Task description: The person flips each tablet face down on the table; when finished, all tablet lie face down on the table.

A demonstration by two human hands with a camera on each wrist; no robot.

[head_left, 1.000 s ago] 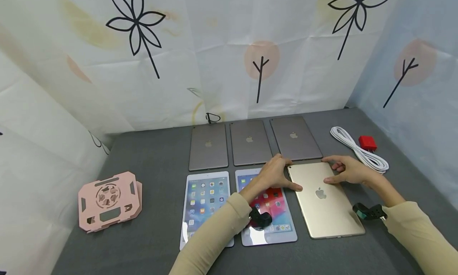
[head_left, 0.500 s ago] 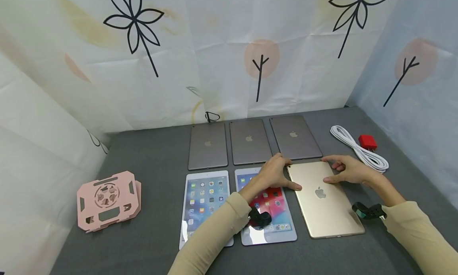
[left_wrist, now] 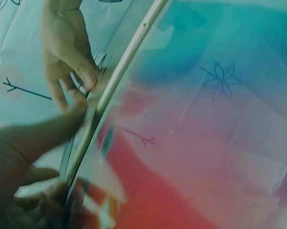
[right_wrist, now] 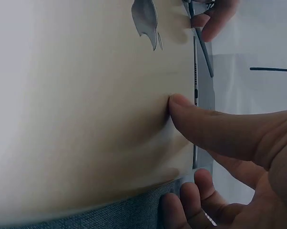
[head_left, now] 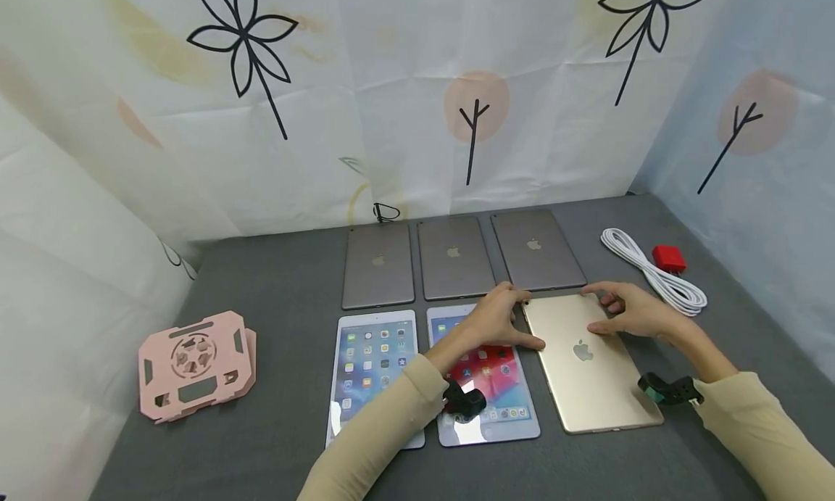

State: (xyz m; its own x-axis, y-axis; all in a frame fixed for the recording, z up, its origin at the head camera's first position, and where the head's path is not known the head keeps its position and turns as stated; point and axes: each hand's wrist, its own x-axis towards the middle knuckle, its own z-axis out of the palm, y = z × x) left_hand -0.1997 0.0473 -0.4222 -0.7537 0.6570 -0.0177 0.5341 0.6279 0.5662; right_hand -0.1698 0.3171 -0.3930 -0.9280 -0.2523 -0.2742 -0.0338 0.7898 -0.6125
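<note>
A gold tablet (head_left: pixel 590 381) lies back up on the grey table, its apple logo showing. My left hand (head_left: pixel 492 323) pinches its upper left corner, fingertips at the top edge and thumb at the left side. At the upper right corner, my right hand (head_left: pixel 633 312) has its forefinger on the top edge and thumb on the back. The right wrist view shows that thumb (right_wrist: pixel 200 129) pressed onto the gold back. Under my left forearm lies a white tablet (head_left: pixel 492 407) with a lit red and blue screen. Another white lit tablet (head_left: pixel 375 363) lies to its left.
Three dark grey tablets lie in a row behind: left (head_left: pixel 378 276), middle (head_left: pixel 457 269) and right (head_left: pixel 538 258). A coiled white cable (head_left: pixel 652 272) and a red charger (head_left: pixel 669 259) sit at the right. A pink tablet case (head_left: pixel 196 367) lies on the left.
My left thumb has drawn back slightly leftward to the gold tablet's edge, and the left wrist has shifted a little left. The gold tablet stays flat in place.
</note>
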